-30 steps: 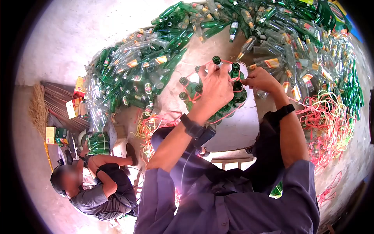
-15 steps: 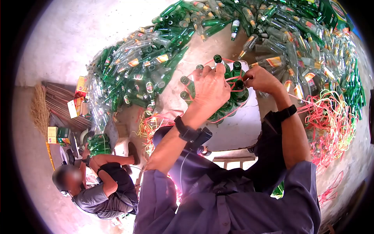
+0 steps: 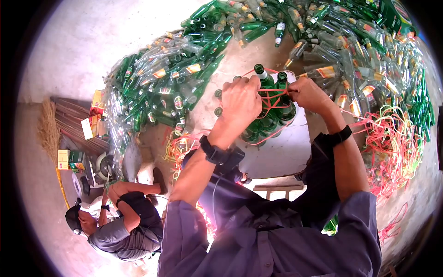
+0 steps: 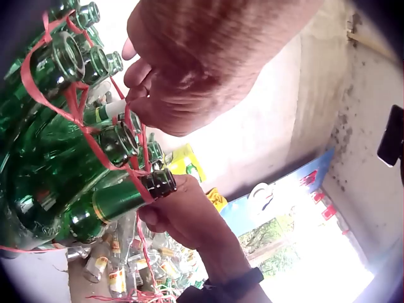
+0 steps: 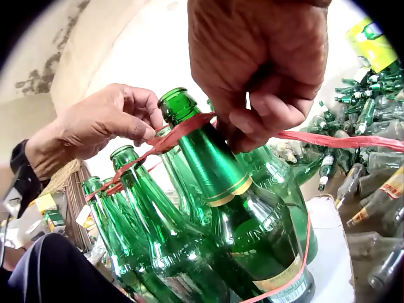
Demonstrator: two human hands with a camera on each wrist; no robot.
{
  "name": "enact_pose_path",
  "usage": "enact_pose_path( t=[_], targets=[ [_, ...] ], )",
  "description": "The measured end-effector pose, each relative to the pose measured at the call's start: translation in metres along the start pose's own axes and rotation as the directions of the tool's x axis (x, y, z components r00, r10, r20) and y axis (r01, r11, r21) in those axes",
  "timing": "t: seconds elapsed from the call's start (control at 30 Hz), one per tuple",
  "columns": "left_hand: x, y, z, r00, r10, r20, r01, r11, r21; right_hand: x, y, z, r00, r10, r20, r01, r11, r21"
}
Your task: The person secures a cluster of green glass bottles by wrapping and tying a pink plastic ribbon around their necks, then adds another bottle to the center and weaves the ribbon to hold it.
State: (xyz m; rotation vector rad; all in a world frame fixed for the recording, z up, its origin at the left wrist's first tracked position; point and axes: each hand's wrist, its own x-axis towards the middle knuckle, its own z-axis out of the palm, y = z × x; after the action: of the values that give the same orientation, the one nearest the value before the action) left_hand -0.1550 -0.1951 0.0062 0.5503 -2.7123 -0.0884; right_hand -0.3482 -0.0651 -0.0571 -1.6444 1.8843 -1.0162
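Note:
A cluster of upright green glass bottles (image 3: pixel 267 123) stands on a white-topped surface (image 3: pixel 286 154). Red plastic twine (image 5: pixel 183 129) loops around the necks, and another strand rings the bodies lower down. My left hand (image 3: pixel 237 101) pinches the twine between thumb and forefinger at the far-left necks, as the right wrist view shows. Opposite it, my right hand (image 3: pixel 311 94) pinches the twine with curled fingers beside the neck of a gold-banded bottle (image 5: pixel 214 158). Between the two hands the strands run taut over the bottle tops. A loose tail of twine trails from my right hand.
Heaps of green and clear bottles (image 3: pixel 161 76) lie beyond and to both sides. Tangled red and yellow twine (image 3: pixel 392 147) piles at the right, with more at the left (image 3: pixel 182 147). Another person (image 3: pixel 124 226) sits at lower left, near boxes and a straw broom (image 3: pixel 48 127).
My left hand has moved left, away from the right, and the twine between them is stretched. The seated person's green bottle bundle has gone from where it showed before.

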Motion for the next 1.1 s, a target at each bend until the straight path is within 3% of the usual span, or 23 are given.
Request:
enact_pose_path(
  t=[0.07,0.2,0.27,0.3,0.37,0.47,0.6,0.67,0.73,0.8,0.83,0.87,0.93,0.97,1.1],
  targets=[
    [0.004,-0.006,0.004,0.999,-0.03,0.023,0.032,0.997,-0.064,0.001,0.013,0.012,0.993,-0.07,-0.097,0.069,0.998,-0.015],
    [0.013,-0.007,0.011,0.987,-0.137,0.078,0.145,0.984,-0.107,-0.001,0.005,0.009,0.994,-0.052,-0.094,0.054,0.998,0.017],
    [0.016,-0.016,0.023,0.953,-0.224,0.203,0.242,0.968,-0.071,-0.001,0.003,0.009,0.992,-0.079,-0.097,0.076,0.996,-0.034],
    [0.016,-0.019,0.026,0.953,-0.225,0.203,0.244,0.967,-0.07,-0.001,0.004,0.009,0.992,-0.081,-0.096,0.078,0.996,-0.034],
    [0.016,-0.027,0.031,0.926,-0.24,0.29,0.315,0.917,-0.246,-0.002,0.007,0.011,0.985,-0.11,-0.132,0.113,0.994,0.012],
    [0.013,-0.029,0.027,0.893,-0.294,0.342,0.405,0.856,-0.321,-0.01,-0.015,-0.003,0.995,0.011,-0.104,-0.01,1.0,0.011],
    [-0.002,-0.014,0.013,0.935,-0.233,0.266,0.313,0.896,-0.316,-0.017,-0.014,-0.006,0.992,0.02,-0.126,-0.024,0.999,-0.036],
    [-0.012,-0.013,0.016,0.95,-0.259,0.177,0.298,0.92,-0.253,-0.022,-0.022,-0.01,0.988,0.134,-0.072,-0.134,0.991,0.008],
    [-0.022,-0.002,0.007,0.923,-0.296,0.244,0.356,0.897,-0.26,-0.024,-0.019,-0.007,0.991,0.099,-0.087,-0.099,0.995,0.007],
    [-0.03,0.017,0.002,0.979,-0.204,-0.003,0.195,0.94,-0.281,-0.025,-0.014,-0.005,0.993,0.066,-0.101,-0.066,0.998,0.005],
    [-0.036,0.018,0.011,0.993,-0.114,-0.014,0.109,0.972,-0.207,-0.025,-0.013,-0.003,0.992,0.034,-0.125,-0.032,0.999,0.018],
    [-0.039,0.022,0.015,0.993,-0.116,-0.016,0.11,0.972,-0.205,-0.025,-0.012,-0.003,0.989,0.002,-0.148,0.002,1.0,0.031],
    [-0.04,0.03,0.016,1.0,0.008,-0.019,-0.007,0.998,0.068,-0.026,-0.02,-0.008,0.991,0.03,-0.133,-0.023,0.998,0.053],
    [-0.04,0.029,0.014,0.992,-0.03,0.123,0.021,0.997,0.069,-0.026,-0.023,-0.009,0.991,0.061,-0.119,-0.053,0.996,0.073],
    [-0.042,0.027,0.018,0.996,-0.01,0.094,0.0,0.994,0.107,-0.028,-0.012,-0.004,0.992,0.059,-0.114,-0.048,0.994,0.1]
  ],
)
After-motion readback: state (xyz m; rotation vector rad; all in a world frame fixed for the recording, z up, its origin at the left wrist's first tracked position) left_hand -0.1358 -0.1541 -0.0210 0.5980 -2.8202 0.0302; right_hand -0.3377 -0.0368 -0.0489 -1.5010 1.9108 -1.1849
